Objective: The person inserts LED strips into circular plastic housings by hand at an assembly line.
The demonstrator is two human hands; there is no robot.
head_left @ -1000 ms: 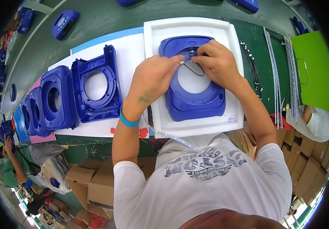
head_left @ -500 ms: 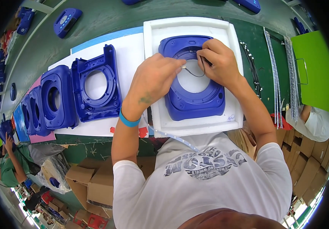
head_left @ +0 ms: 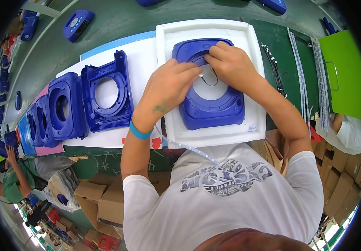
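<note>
In the middle a blue plastic housing [head_left: 214, 113] with a big round opening lies in a white foam tray [head_left: 253, 83]. My left hand [head_left: 165, 85] is closed over the left of the opening, pinching a thin black wire [head_left: 216, 79] near its small white connector [head_left: 201, 76]. The wire loops across the opening to my right hand [head_left: 232, 67]. Those fingers are pinched on it at the ring's upper inner edge; their tips are partly hidden. A white LED strip [head_left: 191, 149] emerges below my left wrist and runs over the tray's front edge to my shirt.
Left of the tray stand an open blue housing shell [head_left: 107, 94] and several closed blue housings [head_left: 66, 104]. Bundled black wires [head_left: 274, 69] and long LED strips [head_left: 299, 75] lie to the right, before a green panel [head_left: 343, 75]. Cardboard boxes [head_left: 113, 205] stand below the bench.
My right hand has moved left and slightly up along the ring, and the wire loop has shifted left with it. My left hand stays nearly in place.
</note>
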